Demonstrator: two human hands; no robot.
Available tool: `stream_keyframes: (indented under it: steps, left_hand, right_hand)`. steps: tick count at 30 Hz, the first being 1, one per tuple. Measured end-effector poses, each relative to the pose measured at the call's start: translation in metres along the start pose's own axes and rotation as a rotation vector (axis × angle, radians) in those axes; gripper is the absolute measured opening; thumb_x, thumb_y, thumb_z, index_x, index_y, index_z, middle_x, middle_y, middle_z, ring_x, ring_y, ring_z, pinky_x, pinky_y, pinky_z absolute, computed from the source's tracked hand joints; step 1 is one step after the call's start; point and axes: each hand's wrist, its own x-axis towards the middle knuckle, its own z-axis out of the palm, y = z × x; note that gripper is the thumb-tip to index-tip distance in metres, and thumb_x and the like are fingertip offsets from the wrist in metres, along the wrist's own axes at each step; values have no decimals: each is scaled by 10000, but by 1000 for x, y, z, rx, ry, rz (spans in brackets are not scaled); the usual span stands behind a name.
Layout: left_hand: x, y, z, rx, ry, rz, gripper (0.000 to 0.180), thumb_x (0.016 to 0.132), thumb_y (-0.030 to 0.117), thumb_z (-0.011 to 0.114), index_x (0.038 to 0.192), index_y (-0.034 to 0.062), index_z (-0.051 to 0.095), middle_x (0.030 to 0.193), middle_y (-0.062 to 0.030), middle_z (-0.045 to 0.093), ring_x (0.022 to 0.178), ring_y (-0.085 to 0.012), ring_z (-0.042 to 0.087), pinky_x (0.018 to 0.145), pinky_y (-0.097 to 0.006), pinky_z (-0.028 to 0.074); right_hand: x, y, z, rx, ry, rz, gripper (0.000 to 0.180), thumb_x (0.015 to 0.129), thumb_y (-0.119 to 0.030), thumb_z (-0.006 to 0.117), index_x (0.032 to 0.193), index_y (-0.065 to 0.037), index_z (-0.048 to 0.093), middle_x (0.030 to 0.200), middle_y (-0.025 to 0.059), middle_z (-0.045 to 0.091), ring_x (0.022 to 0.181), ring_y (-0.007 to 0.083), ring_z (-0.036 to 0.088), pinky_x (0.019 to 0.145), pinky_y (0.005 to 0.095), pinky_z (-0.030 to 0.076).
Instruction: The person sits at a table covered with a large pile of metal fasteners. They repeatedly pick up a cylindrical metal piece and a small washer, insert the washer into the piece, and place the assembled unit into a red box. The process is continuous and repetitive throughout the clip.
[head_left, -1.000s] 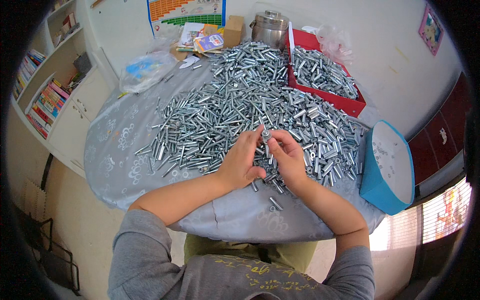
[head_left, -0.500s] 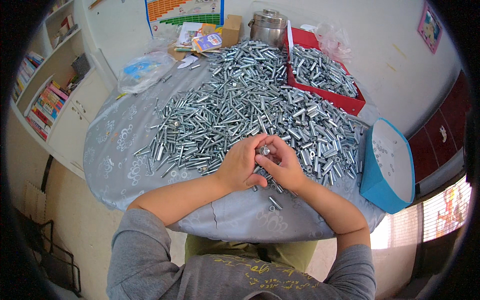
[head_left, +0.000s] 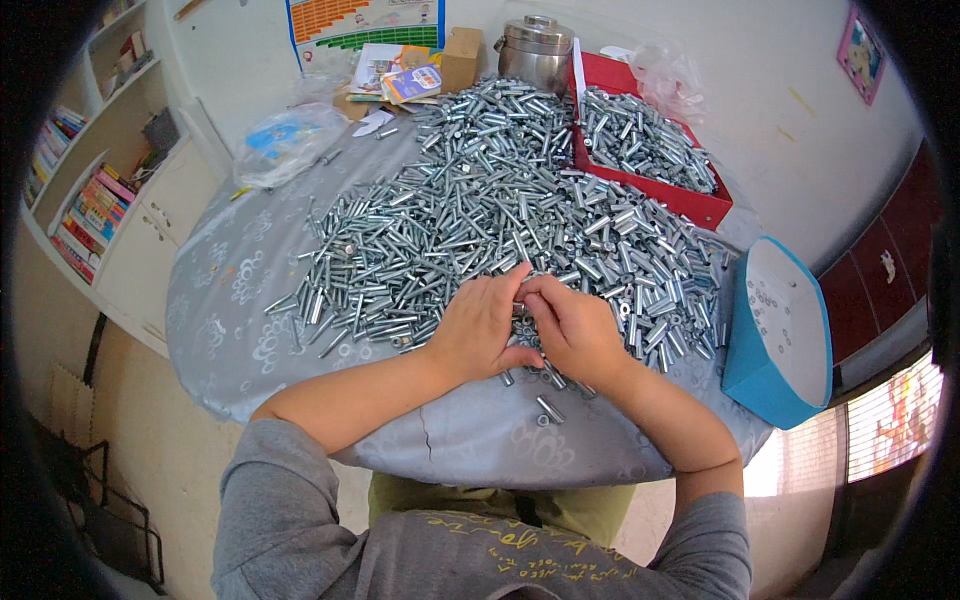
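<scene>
Your left hand (head_left: 482,328) and right hand (head_left: 572,328) meet, fingers curled shut over small metal sleeves (head_left: 525,325) at the near edge of the pile (head_left: 480,220) on the grey table (head_left: 230,300); the exact grasp is hidden. Red tray (head_left: 700,205) stands beyond.

A round table (head_left: 250,300) with a grey patterned cloth serves as the landmark. At its far edge stand a steel pot (head_left: 535,50) and a small cardboard box (head_left: 460,58), with booklets (head_left: 400,75) beside them. A clear plastic bag (head_left: 290,140) lies far left. A bookshelf (head_left: 85,190) stands left of the table, a blue box (head_left: 775,335) at its right edge.
</scene>
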Motion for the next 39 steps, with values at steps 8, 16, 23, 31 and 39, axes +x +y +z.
stream_keyframes:
  steps: [8,16,23,31,39]
  left_hand:
    - [1,-2,2,5,25,20,1001,631,596,625,1302,-49,256,1011,-158,506,843,-313,503,773,-410,386]
    - [-1,-3,5,22,38,35,1011,642,641,593,1305,-41,250,1017,-178,513,855,-333,513,770,-415,394]
    - [-1,0,2,-2,-17,-7,981,625,588,640,1280,-45,278,1049,-169,501,852,-322,505,772,-415,390]
    - [-1,1,5,-17,-29,3,1016,636,637,603,1300,-51,260,988,-178,518,849,-331,508,773,-411,391]
    - [0,1,0,-25,-35,-55,982,629,549,668,1302,-47,273,1008,-175,518,857,-323,507,779,-409,392]
  right_hand:
    - [1,2,0,-84,-57,102,182,804,-144,574,970,-70,557,731,95,609,623,269,606,522,367,454]
    - [-1,3,4,-17,55,-7,189,822,-171,571,958,-44,534,693,86,589,576,287,587,515,366,456]
    - [-2,2,3,6,117,-31,147,813,-156,566,913,-54,530,760,121,606,621,298,594,534,362,461]
    - [-1,1,2,-42,77,-67,144,836,-160,540,949,-70,545,645,94,586,566,295,581,514,374,452]
    - [-1,6,4,66,63,12,158,855,-187,511,974,-99,563,614,97,579,540,285,576,506,365,445]
